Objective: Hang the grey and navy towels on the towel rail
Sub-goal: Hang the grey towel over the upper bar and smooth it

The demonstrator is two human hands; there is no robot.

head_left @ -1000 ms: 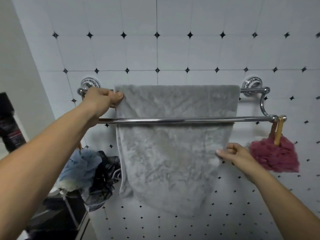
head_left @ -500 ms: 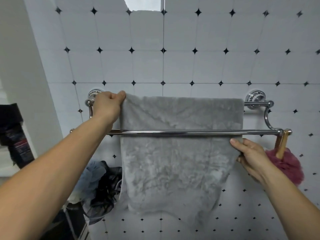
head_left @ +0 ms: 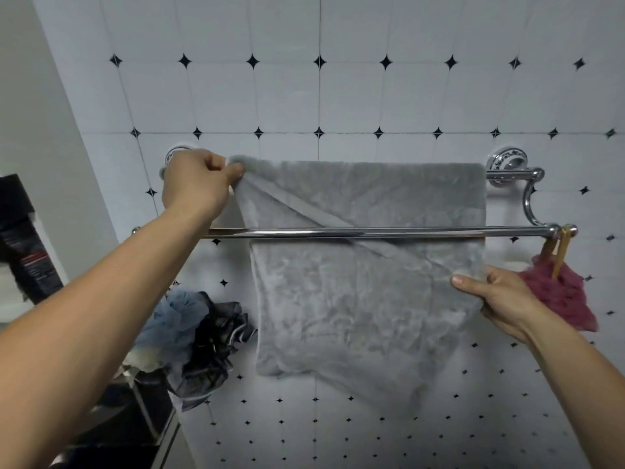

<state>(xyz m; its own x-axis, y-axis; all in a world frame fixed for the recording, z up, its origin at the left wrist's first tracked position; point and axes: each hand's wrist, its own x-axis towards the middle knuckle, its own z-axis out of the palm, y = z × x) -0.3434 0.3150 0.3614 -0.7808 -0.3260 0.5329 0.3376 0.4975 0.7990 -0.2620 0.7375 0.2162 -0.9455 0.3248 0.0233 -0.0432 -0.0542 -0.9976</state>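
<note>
The grey towel (head_left: 365,299) hangs over the back bar of a chrome double towel rail (head_left: 372,232) on the tiled wall and drops behind the front bar. My left hand (head_left: 196,184) pinches the towel's top left corner at the back bar. My right hand (head_left: 497,299) grips the towel's right edge below the front bar. A diagonal fold runs across the towel from the left corner. No navy towel shows in view.
A maroon bath pouf (head_left: 561,299) hangs by a cord from the front bar's right end, just behind my right hand. Blue and black poufs (head_left: 189,340) hang at the lower left above a dark shelf. A dark bottle (head_left: 23,238) stands at the far left.
My left hand has pulled the towel's top left corner leftward, raising a diagonal fold. My right hand shifted up the right edge and closed on it. The camera tilted up.
</note>
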